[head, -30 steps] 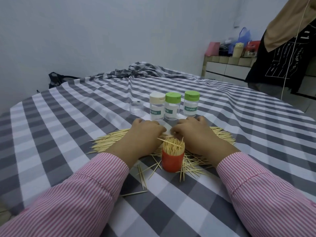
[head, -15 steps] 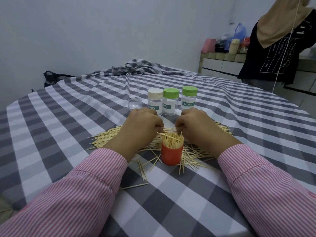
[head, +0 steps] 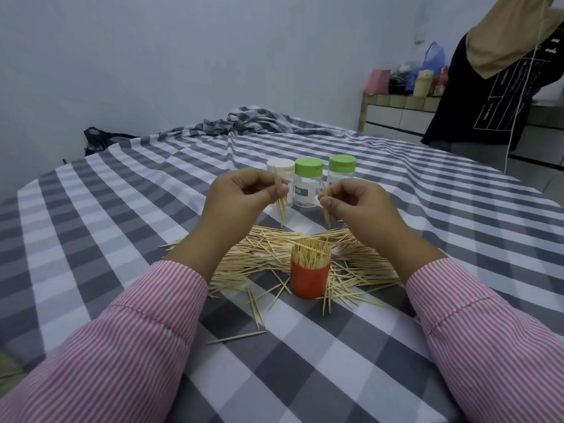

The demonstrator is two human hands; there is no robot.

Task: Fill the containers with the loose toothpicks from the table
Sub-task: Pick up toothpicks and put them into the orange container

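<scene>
Loose toothpicks [head: 259,254]: pale wood, pointed, heaped on the table around an orange container [head: 309,280] packed with upright picks. Left hand [head: 241,196]: raised above the heap, pinching a small bundle [head: 280,198], tips down. Right hand [head: 357,204]: likewise raised, pinching a smaller bundle [head: 326,209]. Behind the hands: three clear labelled jars, one white-capped [head: 279,167], two green-capped [head: 309,184] [head: 341,170]. Surface: grey-and-white checked tablecloth [head: 122,209], bunched at far edge. Room: pale wall [head: 183,56]; cluttered tiled counter [head: 399,102]; standing person in black top [head: 503,87].
</scene>
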